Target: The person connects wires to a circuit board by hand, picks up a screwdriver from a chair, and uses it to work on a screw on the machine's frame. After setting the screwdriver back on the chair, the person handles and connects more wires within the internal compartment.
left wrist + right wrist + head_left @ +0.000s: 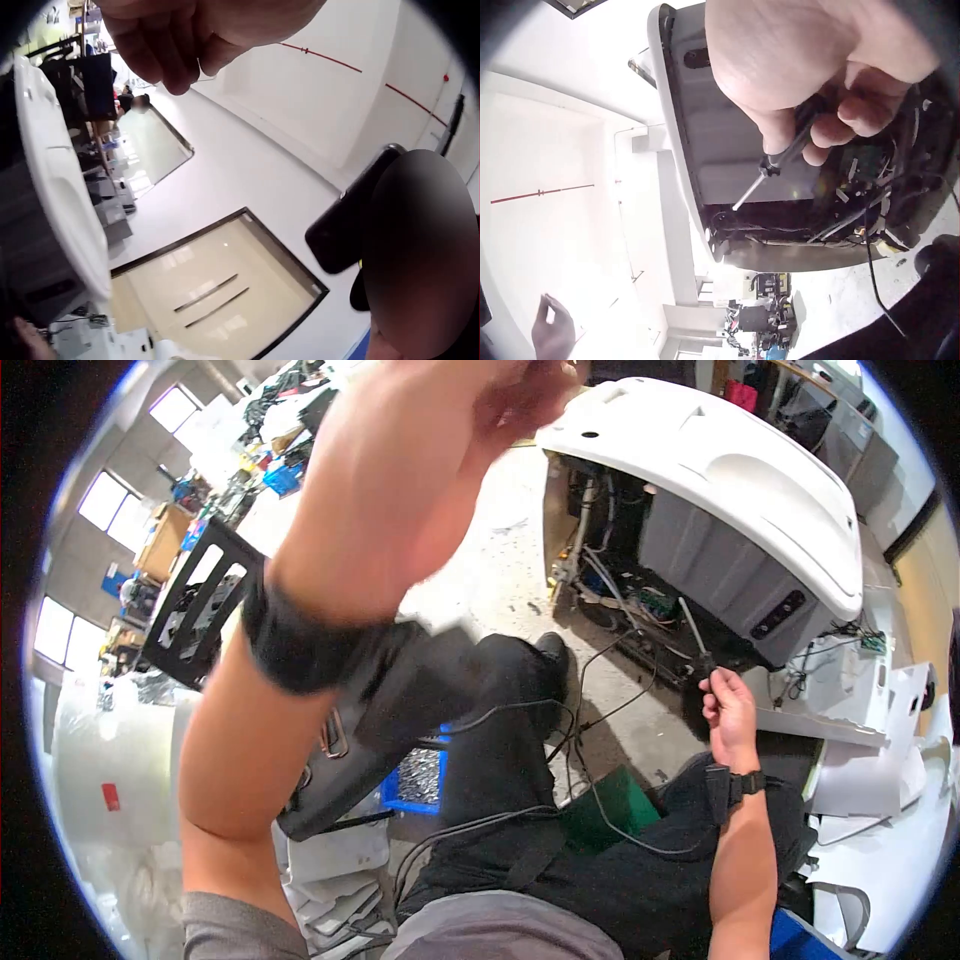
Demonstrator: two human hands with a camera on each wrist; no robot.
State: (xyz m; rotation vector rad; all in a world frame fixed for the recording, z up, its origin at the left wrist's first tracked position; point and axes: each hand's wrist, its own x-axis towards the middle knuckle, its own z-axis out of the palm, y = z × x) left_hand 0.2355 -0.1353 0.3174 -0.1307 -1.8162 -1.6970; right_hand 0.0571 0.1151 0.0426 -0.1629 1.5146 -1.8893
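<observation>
In the head view my right hand (730, 710) grips a screwdriver (692, 624) by its dark handle, the shaft pointing up beside the open side of a large white-topped machine (715, 455). The right wrist view shows thumb and fingers around the handle of that screwdriver (751, 189), its tip overlapping the machine's grey side panel (757, 176). My left hand (410, 480) is raised high, blurred, near the top of the head view. In the left wrist view, the left hand's fingers (176, 52) are bent towards the thumb; I cannot tell whether they pinch something small.
Wires and a green circuit board (657, 600) show inside the machine. Black cables (580, 735) run over the floor and my legs. A blue bin (415, 805) of small metal parts and a green box (610, 812) are close by. White panels (870, 780) lie at the right.
</observation>
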